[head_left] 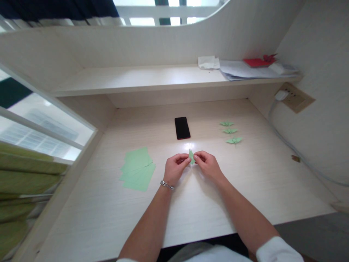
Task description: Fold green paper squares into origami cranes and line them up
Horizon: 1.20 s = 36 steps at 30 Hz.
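Note:
A small folded piece of green paper (191,156) stands between my hands, above the middle of the pale desk (196,214). My left hand (176,167) pinches its left side between thumb and fingers; a chain bracelet circles that wrist. From the right, my right hand (207,164) pinches the same piece with thumb and forefinger. Loose green paper sheets (137,169) lie in an overlapping fan to the left of my hands. Three folded green paper cranes (233,141) sit in a column at the right.
A black phone (182,128) lies beyond my hands. Papers (234,70), a red item (256,63) and a white tissue (208,62) rest on the shelf (131,78). A grey cable (286,143) runs down from the wall socket (297,98) along the right.

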{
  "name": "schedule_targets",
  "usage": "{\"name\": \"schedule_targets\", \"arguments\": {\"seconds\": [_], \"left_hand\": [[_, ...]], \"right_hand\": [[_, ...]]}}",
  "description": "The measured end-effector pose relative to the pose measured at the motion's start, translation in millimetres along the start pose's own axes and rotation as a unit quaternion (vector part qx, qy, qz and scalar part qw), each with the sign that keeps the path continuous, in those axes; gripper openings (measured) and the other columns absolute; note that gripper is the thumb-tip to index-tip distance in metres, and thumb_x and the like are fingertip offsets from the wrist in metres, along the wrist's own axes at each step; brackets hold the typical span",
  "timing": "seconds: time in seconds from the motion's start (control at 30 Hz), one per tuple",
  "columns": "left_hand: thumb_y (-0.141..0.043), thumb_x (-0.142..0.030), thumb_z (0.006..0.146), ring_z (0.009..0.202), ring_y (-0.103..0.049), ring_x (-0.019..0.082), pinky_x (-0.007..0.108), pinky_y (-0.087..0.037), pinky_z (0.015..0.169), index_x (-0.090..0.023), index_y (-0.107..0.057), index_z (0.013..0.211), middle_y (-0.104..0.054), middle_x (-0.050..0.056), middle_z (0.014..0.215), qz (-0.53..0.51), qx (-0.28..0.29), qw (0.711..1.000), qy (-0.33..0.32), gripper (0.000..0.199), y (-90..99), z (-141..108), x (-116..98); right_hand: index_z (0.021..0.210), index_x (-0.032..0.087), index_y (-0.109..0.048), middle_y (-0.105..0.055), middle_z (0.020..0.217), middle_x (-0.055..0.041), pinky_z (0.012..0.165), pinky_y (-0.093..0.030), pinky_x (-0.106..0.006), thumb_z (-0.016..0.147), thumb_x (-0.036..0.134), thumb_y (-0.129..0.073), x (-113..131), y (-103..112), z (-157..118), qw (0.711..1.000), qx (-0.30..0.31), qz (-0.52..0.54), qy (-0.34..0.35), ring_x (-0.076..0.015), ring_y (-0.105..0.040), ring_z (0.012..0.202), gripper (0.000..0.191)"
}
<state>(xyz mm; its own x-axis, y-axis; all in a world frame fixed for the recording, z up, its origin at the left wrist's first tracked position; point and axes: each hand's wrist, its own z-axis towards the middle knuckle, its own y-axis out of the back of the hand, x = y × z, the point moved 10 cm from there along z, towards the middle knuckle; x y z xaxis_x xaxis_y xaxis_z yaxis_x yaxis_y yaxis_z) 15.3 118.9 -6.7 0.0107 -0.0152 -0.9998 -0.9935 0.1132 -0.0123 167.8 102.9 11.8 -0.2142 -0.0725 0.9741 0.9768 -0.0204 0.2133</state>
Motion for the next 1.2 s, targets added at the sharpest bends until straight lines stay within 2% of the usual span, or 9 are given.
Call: {"name": "schedule_targets", "arguments": {"seconds": [0.1,0.23,0.33,0.43,0.73,0.93,1.2], "left_hand": [[-0.077,-0.029,0.066,0.076,-0.067,0.019,0.033,-0.055,0.074,-0.014,-0.072,0.084,-0.072,0.008,0.085,-0.003,-0.005,1.000,0.003,0.024,0.5,0.0,2.9],[-0.077,-0.028,0.067,0.074,-0.066,0.017,0.033,-0.055,0.072,-0.014,-0.069,0.086,-0.070,0.007,0.085,-0.061,0.022,0.998,0.013,0.025,-8.0,-0.8,7.5],[-0.076,-0.028,0.067,0.074,-0.065,0.016,0.032,-0.055,0.072,-0.014,-0.066,0.087,-0.069,0.006,0.085,-0.087,0.035,0.996,0.011,0.026,-12.6,-1.7,7.1],[-0.075,-0.028,0.069,0.075,-0.065,0.016,0.031,-0.054,0.072,-0.015,-0.065,0.087,-0.068,0.005,0.085,-0.075,0.030,0.997,-0.003,0.025,-13.0,-2.4,3.4],[-0.072,-0.031,0.073,0.078,-0.065,0.016,0.028,-0.053,0.072,-0.016,-0.066,0.086,-0.068,0.005,0.084,-0.016,-0.031,0.998,-0.051,0.021,-5.6,-5.2,-12.1],[-0.072,-0.030,0.073,0.077,-0.064,0.016,0.028,-0.052,0.071,-0.016,-0.067,0.085,-0.069,0.005,0.084,-0.009,-0.044,0.997,-0.060,0.019,-3.6,-5.5,-12.3],[-0.072,-0.030,0.074,0.076,-0.064,0.016,0.028,-0.052,0.071,-0.016,-0.068,0.086,-0.069,0.005,0.083,-0.006,-0.035,0.997,-0.068,0.019,-7.0,-7.2,-10.9]], "right_hand": [[0.088,0.018,-0.065,-0.068,0.081,-0.0043,0.065,-0.050,-0.028,0.079,0.036,-0.061,-0.2,3.9,-0.5,0.999,-0.030,0.013,0.002,-0.0178,-0.064,0.073,0.020],[0.102,0.018,-0.063,-0.069,0.081,-0.0046,0.064,-0.051,-0.028,0.077,0.034,-0.063,-2.9,3.2,0.1,0.999,-0.032,0.034,-0.006,-0.0176,-0.064,0.072,0.029],[0.093,0.017,-0.067,-0.070,0.086,-0.0065,0.065,-0.051,-0.028,0.078,0.034,-0.062,1.7,4.5,-0.5,0.999,-0.035,0.021,0.002,-0.0181,-0.064,0.075,0.023],[0.087,0.017,-0.068,-0.070,0.084,-0.0058,0.065,-0.051,-0.028,0.081,0.033,-0.060,7.9,4.7,-2.0,0.999,-0.034,0.005,0.013,-0.0176,-0.064,0.073,0.019],[0.088,0.019,-0.067,-0.066,0.088,-0.0057,0.065,-0.051,-0.027,0.084,0.027,-0.055,19.6,-1.7,-5.0,0.995,-0.012,-0.053,0.086,-0.0179,-0.062,0.080,0.015],[0.091,0.019,-0.066,-0.066,0.090,-0.0061,0.065,-0.052,-0.028,0.083,0.028,-0.058,20.0,-2.1,-6.8,0.997,-0.021,-0.027,0.070,-0.0181,-0.063,0.080,0.015],[0.088,0.018,-0.068,-0.067,0.088,-0.0067,0.071,-0.054,-0.030,0.081,0.034,-0.062,18.6,0.7,-7.2,0.997,-0.045,0.013,0.057,-0.0188,-0.065,0.080,0.018]]}}
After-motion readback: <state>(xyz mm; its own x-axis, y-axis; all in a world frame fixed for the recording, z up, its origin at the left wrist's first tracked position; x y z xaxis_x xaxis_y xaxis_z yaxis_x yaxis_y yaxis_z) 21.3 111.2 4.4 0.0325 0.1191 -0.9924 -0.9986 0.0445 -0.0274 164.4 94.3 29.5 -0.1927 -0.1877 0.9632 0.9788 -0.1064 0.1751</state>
